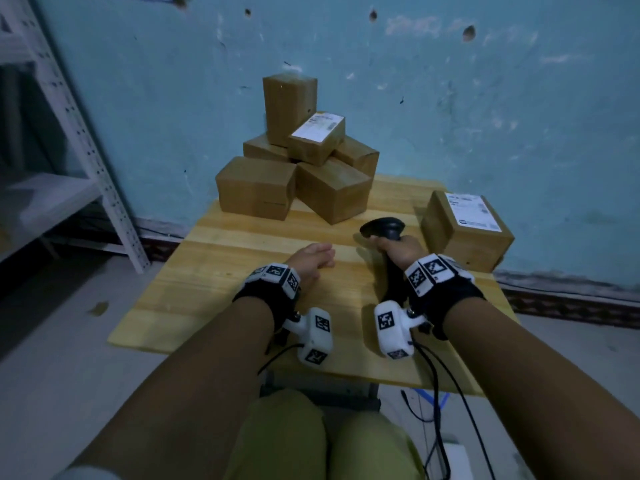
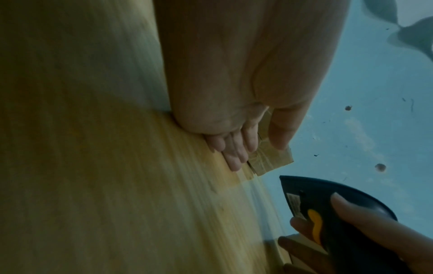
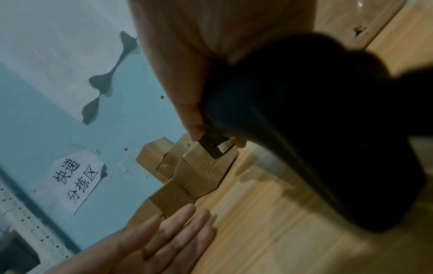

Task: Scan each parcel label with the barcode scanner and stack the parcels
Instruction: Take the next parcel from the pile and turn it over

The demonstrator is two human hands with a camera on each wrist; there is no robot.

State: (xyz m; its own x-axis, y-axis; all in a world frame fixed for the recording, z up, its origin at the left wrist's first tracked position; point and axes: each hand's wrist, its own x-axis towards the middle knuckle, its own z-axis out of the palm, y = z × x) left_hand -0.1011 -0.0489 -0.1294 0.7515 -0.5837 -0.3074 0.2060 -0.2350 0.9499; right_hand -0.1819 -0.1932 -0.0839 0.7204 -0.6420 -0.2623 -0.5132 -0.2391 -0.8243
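Note:
A pile of several brown cardboard parcels (image 1: 298, 168) stands at the far edge of the wooden table (image 1: 214, 292), against the blue wall; one on top shows a white label (image 1: 318, 125). A single labelled parcel (image 1: 465, 232) sits apart at the right edge. My right hand (image 1: 398, 249) grips the handle of a black barcode scanner (image 1: 382, 227), its head pointing left toward the pile. My left hand (image 1: 311, 259) lies flat on the table with straight fingers, holding nothing, short of the pile. The scanner (image 2: 339, 213) has a yellow trigger. The pile (image 3: 187, 166) also shows beyond the scanner.
A white metal shelf rack (image 1: 79, 140) stands left of the table. A paper sign (image 3: 77, 179) with Chinese characters hangs on the wall. Black cables (image 1: 440, 393) trail off the table's near edge to the floor at the right.

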